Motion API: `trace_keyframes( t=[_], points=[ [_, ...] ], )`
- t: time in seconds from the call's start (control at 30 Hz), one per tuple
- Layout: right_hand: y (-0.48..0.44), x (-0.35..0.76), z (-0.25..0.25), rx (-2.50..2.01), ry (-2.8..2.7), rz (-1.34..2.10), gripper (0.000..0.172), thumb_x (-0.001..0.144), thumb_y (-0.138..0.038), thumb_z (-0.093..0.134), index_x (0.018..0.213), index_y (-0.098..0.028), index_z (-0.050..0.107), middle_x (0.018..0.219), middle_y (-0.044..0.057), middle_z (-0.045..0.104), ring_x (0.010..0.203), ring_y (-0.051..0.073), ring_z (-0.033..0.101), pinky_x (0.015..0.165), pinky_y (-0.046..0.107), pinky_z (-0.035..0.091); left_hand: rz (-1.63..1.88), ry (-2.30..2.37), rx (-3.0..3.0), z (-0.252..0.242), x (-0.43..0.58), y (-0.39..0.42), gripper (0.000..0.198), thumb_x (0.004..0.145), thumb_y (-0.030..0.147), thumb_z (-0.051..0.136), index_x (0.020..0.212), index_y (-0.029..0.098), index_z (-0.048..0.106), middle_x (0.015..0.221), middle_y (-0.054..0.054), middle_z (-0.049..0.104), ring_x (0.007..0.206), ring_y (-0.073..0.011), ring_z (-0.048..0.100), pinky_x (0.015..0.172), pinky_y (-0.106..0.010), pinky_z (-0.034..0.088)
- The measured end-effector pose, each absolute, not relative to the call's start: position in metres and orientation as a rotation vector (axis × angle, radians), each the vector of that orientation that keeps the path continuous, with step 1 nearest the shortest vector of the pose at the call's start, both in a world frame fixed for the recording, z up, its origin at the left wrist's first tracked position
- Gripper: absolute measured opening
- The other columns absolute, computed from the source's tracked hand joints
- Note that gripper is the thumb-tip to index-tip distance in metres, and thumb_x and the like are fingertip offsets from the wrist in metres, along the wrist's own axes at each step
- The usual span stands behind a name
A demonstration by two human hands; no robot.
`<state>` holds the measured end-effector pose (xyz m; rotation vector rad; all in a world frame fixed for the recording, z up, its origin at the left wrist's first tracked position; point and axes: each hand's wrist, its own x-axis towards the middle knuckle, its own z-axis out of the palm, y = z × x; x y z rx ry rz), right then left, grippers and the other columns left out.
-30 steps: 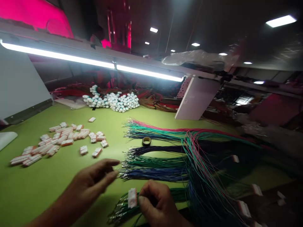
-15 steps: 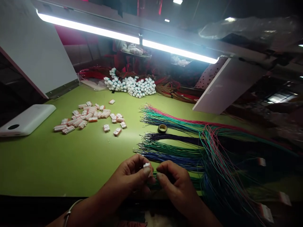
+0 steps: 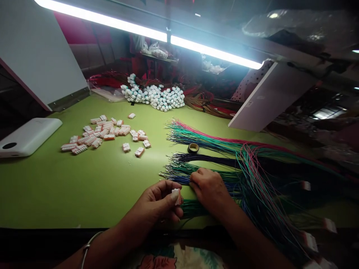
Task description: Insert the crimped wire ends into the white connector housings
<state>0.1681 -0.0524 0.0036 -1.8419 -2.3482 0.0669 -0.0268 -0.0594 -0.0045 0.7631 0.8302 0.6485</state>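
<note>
Keeping a white connector (image 3: 178,198) pinched in my left hand (image 3: 157,203), I've shifted my right hand (image 3: 210,188) to the blue wires (image 3: 181,180), work apparently turning there. Its grip I can't tell.

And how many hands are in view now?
2: the left hand, pinching a white-and-orange connector, and the right hand, its fingertips at the blue wires.

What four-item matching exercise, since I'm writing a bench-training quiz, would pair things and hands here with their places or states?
1. tape roll
2. white power bank
3. left hand
4. right hand

A. over the blue wires
B. far left on the green tabletop
C. pinching a white-and-orange connector
D. between wire bundles

Pairs: 1-D, 2-B, 3-C, 4-A
</note>
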Motion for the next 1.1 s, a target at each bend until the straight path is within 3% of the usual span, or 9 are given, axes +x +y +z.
trace_keyframes(
  t=[0.2,0.4,0.57,0.73,0.9,0.97,1.1],
  points=[
    [-0.056,0.17,-0.002,-1.74,-2.321,0.068,0.008,0.089,-0.018,0.059,0.082,-0.018,0.063,0.083,0.004,0.062,0.08,0.019,0.056,0.069,0.03,0.031,0.604,0.824,0.783,-0.008,-0.029,-0.059,0.03,0.08,0.04,0.072,0.1,0.019,0.06,0.079,-0.001,0.064,0.059,-0.0126,0.063,0.051,-0.021,0.048],
    [-0.058,0.169,-0.003,-1.718,-2.316,0.032,0.015,0.091,-0.014,0.055,0.077,-0.018,0.061,0.08,0.004,0.062,0.078,0.019,0.056,0.068,0.031,0.031,0.6,0.822,0.779,-0.009,-0.03,-0.06,0.029,0.083,0.039,0.07,0.1,0.019,0.059,0.08,-0.001,0.064,0.061,-0.0121,0.063,0.053,-0.021,0.049],
    [-0.06,0.18,0.009,-1.635,-2.087,0.241,0.012,0.09,-0.016,0.058,0.079,-0.018,0.061,0.079,0.003,0.062,0.077,0.018,0.057,0.07,0.029,0.037,0.612,0.808,0.772,-0.009,-0.029,-0.059,0.029,0.081,0.038,0.071,0.1,0.019,0.058,0.078,0.0,0.063,0.06,-0.0117,0.063,0.052,-0.02,0.049],
    [-0.064,0.181,0.02,-1.537,-1.989,0.401,0.013,0.091,-0.018,0.053,0.078,-0.018,0.056,0.071,0.0,0.057,0.066,0.015,0.053,0.062,0.026,0.038,0.613,0.797,0.759,-0.012,-0.029,-0.058,0.029,0.084,0.038,0.069,0.103,0.02,0.056,0.078,-0.001,0.065,0.056,-0.0118,0.063,0.048,-0.02,0.048],
    [-0.074,0.171,0.027,-1.259,-1.848,0.677,0.006,0.091,-0.02,0.055,0.094,-0.019,0.06,0.081,0.001,0.061,0.072,0.013,0.056,0.066,0.025,0.044,0.588,0.779,0.721,-0.007,-0.027,-0.054,0.023,0.085,0.035,0.069,0.099,0.019,0.059,0.073,0.0,0.066,0.049,-0.0076,0.06,0.045,-0.016,0.046],
    [-0.077,0.168,0.028,-1.219,-1.811,0.741,0.007,0.091,-0.021,0.056,0.091,-0.018,0.063,0.081,0.001,0.062,0.073,0.013,0.056,0.067,0.024,0.044,0.563,0.78,0.705,-0.005,-0.026,-0.053,0.022,0.085,0.033,0.068,0.098,0.018,0.06,0.066,0.0,0.066,0.045,-0.0071,0.058,0.044,-0.015,0.046],
    [-0.081,0.166,0.023,-1.305,-1.645,0.973,0.012,0.086,-0.022,0.06,0.077,-0.017,0.064,0.065,-0.003,0.053,0.058,0.009,0.044,0.052,0.022,0.035,0.534,0.742,0.658,-0.004,-0.026,-0.05,0.017,0.087,0.031,0.066,0.097,0.018,0.061,0.058,-0.001,0.066,0.044,-0.007,0.057,0.045,-0.014,0.047]
  ],
)
